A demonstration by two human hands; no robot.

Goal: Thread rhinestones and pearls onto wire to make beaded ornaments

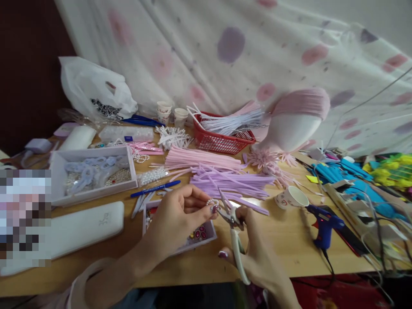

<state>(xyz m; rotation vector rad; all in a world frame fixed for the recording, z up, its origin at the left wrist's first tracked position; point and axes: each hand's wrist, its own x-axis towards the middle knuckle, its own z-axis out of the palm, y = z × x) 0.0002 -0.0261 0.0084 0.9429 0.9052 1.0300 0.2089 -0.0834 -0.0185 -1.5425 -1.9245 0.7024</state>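
Between thumb and fingers, my left hand (pixel 180 219) pinches a small loop of white pearl beads (pixel 212 202). My right hand (pixel 254 244) grips a pair of scissors (pixel 236 244) with pale handles. The scissor blades are spread apart, and their lower blade meets the beads by my left thumb. Under my left hand lies a small white box (pixel 201 244) holding red gems and other trinkets, partly hidden by the hand. Just beyond the scissors rest bundles of purple pipe cleaners (pixel 231 180) and pink pipe cleaners (pixel 202 158).
A blue glue gun (pixel 325 225) with a cord and a paper cup (pixel 291 198) stand at right. At left are a white box of beads (pixel 93 195) and a white power bank (pixel 86 227). Behind are a red basket (pixel 222 141) and a mannequin head (pixel 286 128).
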